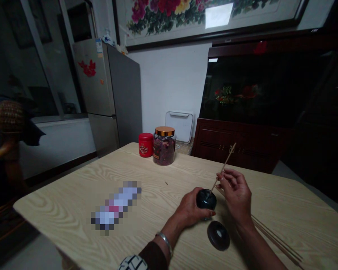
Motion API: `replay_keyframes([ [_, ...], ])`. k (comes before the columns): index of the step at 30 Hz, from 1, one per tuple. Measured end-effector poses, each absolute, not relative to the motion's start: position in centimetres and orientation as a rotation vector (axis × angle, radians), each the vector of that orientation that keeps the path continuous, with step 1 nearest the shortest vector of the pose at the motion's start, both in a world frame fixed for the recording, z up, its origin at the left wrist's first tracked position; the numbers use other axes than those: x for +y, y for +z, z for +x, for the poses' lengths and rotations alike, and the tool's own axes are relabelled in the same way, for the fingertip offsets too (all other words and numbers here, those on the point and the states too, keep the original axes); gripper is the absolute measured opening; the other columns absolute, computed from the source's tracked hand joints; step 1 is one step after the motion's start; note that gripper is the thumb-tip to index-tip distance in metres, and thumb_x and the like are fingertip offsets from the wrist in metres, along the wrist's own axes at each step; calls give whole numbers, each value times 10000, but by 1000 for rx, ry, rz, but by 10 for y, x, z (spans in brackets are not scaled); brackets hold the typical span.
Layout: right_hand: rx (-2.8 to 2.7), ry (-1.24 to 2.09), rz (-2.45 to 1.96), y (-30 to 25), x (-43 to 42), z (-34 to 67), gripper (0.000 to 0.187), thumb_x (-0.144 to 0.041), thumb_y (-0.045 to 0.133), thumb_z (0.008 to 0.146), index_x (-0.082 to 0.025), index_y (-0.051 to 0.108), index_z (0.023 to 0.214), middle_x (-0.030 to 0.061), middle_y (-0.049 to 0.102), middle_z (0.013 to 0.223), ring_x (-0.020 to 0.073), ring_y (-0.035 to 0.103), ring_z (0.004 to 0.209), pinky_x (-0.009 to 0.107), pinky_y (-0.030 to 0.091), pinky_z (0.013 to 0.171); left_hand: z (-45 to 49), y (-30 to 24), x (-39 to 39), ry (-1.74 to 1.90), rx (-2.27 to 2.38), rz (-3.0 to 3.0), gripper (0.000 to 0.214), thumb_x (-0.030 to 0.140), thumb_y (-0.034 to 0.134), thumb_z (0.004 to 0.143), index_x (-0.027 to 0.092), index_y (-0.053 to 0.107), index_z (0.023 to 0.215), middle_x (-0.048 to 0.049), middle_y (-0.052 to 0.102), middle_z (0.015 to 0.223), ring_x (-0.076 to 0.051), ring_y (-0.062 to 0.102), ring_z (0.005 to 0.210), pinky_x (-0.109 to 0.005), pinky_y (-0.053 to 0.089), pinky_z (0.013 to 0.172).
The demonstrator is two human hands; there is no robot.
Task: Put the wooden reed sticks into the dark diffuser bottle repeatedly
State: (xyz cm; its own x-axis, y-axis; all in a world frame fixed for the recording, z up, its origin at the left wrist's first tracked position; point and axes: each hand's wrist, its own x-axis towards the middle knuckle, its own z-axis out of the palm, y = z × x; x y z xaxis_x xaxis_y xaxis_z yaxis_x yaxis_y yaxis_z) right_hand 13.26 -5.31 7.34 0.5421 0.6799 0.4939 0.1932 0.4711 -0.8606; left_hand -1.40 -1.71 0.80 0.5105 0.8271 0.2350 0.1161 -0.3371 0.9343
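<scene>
A small dark pot [206,199] is being gripped just above the table in the left hand [190,207], and a thin stick [224,165] is being pinched in the right hand [235,191], its end being held at the pot's top. The stick could get snapped if pushed too hard, or the pot dropped onto the lid [218,235] on the table [59,202] if the grip slips

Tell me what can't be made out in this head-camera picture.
In the head view:
The oblong item on the table: blurred into blocks.
The dark round container: partly hidden by the left hand.
Lower tip of the thin stick: lost against the container.
The red tin's label: too small to read.
</scene>
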Motion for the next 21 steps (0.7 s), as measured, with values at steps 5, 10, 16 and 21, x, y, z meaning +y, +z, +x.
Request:
replay_keyframes([
  [5,-1156,196,-1470,52,-72,195,293,-471,597,854,-233,623,1023,63,698,968,241,674,868,364,521,707,-16,10,-19,905,791,1761,678,363,879,575,194,628,1182,-41,706,1026,-227,637,936,-295,480,796],
  [10,-1579,-9,-2110,26,-87,267,209,-377,523,850,-252,689,869,71,710,941,260,664,858,364,461,715,-14,3,-16,921,788,1767,684,391,886,573,200,629,1177,-49,696,1026,-234,631,947,-306,485,813],
  [16,-1717,-36,-2286,12,-95,264,205,-322,495,859,-254,688,847,79,700,924,254,653,880,333,413,674,-15,5,-17,923,757,1772,650,360,873,599,190,622,1175,-46,698,1027,-219,630,944,-286,483,816],
  [21,-1691,16,-2305,22,-94,253,153,-274,493,842,-247,610,747,44,694,803,217,643,754,303,358,602,-16,11,-20,921,740,1761,623,338,867,608,177,625,1159,-45,704,1017,-216,632,934,-276,478,801],
])
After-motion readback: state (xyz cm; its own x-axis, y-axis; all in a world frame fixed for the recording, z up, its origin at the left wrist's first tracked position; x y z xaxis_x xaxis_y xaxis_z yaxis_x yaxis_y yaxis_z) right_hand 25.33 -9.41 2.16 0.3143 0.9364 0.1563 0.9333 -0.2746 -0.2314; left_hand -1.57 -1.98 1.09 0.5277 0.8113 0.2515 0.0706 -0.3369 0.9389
